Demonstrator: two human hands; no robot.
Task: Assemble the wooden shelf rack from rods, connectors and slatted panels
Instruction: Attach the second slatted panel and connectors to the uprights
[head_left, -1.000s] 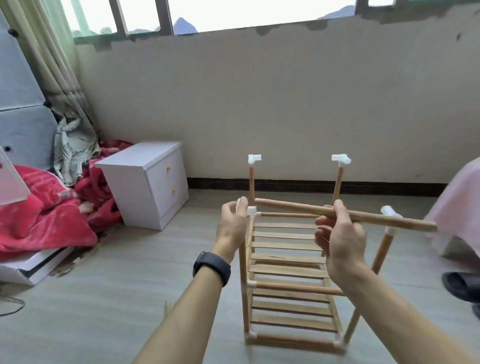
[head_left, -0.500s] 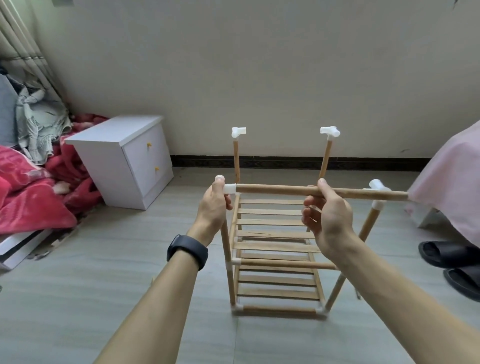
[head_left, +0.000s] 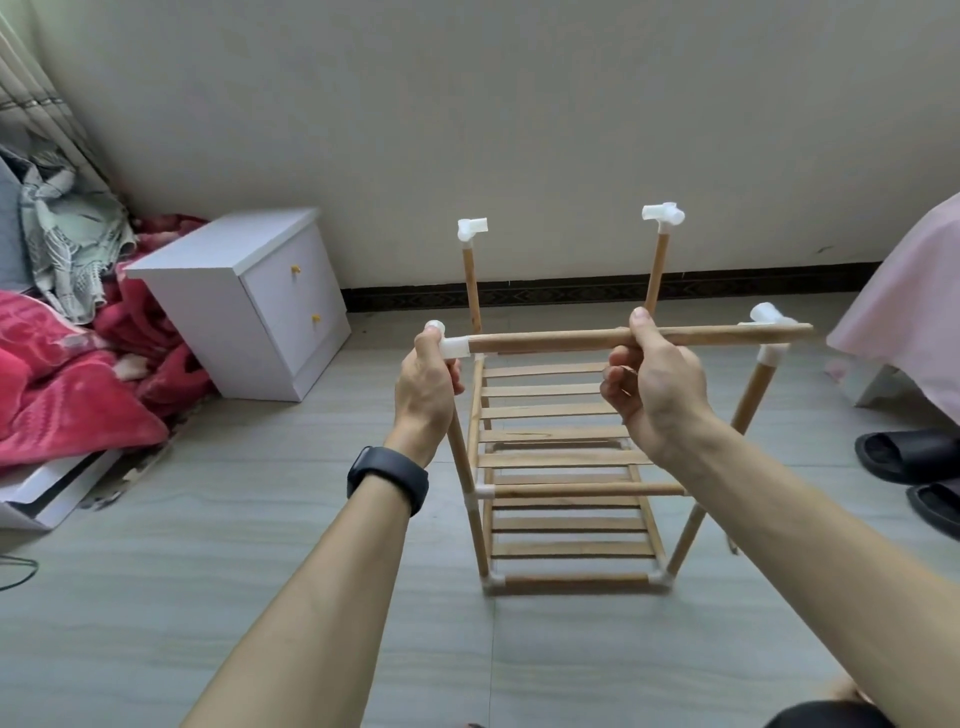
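Since a second ago, the rod (head_left: 545, 343) has been brought down from a slant and is now held level. Its left end has been put into the front left connector (head_left: 457, 347), a white piece on top of the front left post.

That connector and the top of the post are gripped by the left hand (head_left: 423, 395), with the thumb laid on top. A black watch (head_left: 387, 475) is worn on that wrist. The rod is pinched near its middle between the thumb and first finger of the right hand (head_left: 657, 395), and the other fingers are curled below it.

The rod's right end is seen by the front right connector (head_left: 769, 317) and sticks out past it. Whether they touch cannot be told.

The rack (head_left: 571, 582) is stood on the grey floor (head_left: 208, 519), just past the hands. An upper panel (head_left: 556, 413) and a lower panel (head_left: 569, 525) are fitted inside it. The two back posts are topped by the back left connector (head_left: 471, 228) and the back right connector (head_left: 663, 214).

A white cabinet (head_left: 260, 296) is seen at the left by the wall, with a red blanket (head_left: 62, 384) beside it. Black slippers (head_left: 909, 457) are seen on the floor at the right.
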